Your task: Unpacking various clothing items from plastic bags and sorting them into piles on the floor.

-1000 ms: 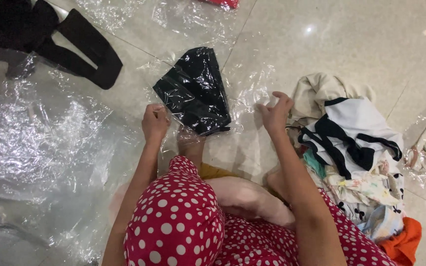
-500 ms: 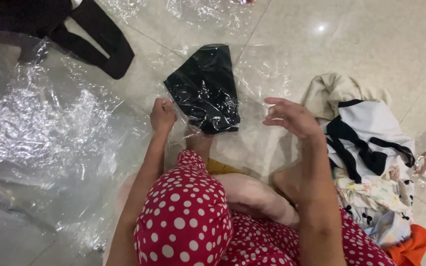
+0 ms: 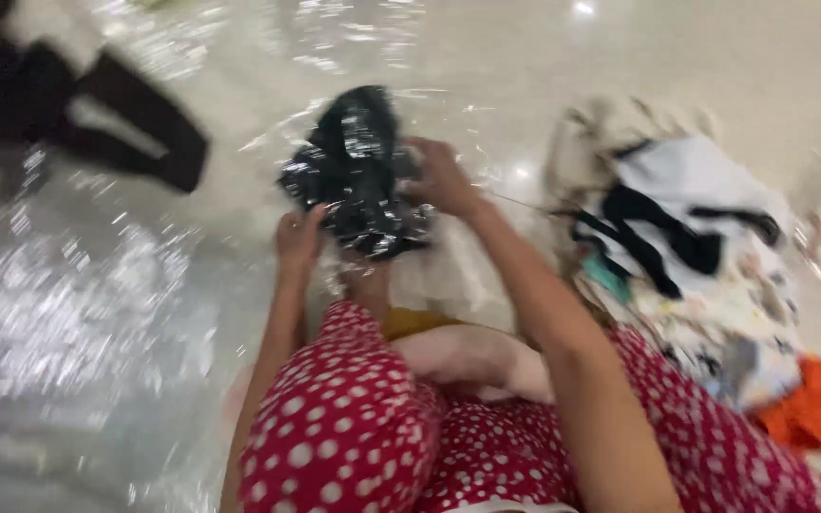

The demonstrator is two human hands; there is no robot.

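Pale glossy floor (image 3: 696,57) fills the background, and everything lies directly on it. Near the middle is a black garment (image 3: 358,171) inside a clear plastic bag (image 3: 372,242), crumpled and shiny, just in front of the person's knees.

Both hands are on this bundle. The right hand (image 3: 439,176) is at its right edge, with the fingers curled over the black cloth and the plastic, so it seems to grip them. The left hand (image 3: 298,237) is at the lower left corner of the bundle and touches the plastic; the picture is blurred, so I cannot tell if this hand is closed or only presses.

To do this step well, I think the hands should keep the cloth flat and folded while they work the plastic around it. One hand should hold the plastic firmly so it does not slide on the smooth floor. The other should push out the trapped air slowly. The film looks thin, so a hard pull may tear or wrinkle it.

To the left of the bundle lies a wide sheet of loose plastic (image 3: 78,313), bright with reflections. Farther left and behind the bundle is a dark garment (image 3: 144,123). To the right of the bundle is a pile of clothes (image 3: 686,247), white and black on top, with an orange piece (image 3: 805,408) at its near end. Nearest to the camera is the red dotted dress (image 3: 353,437) over the knees.
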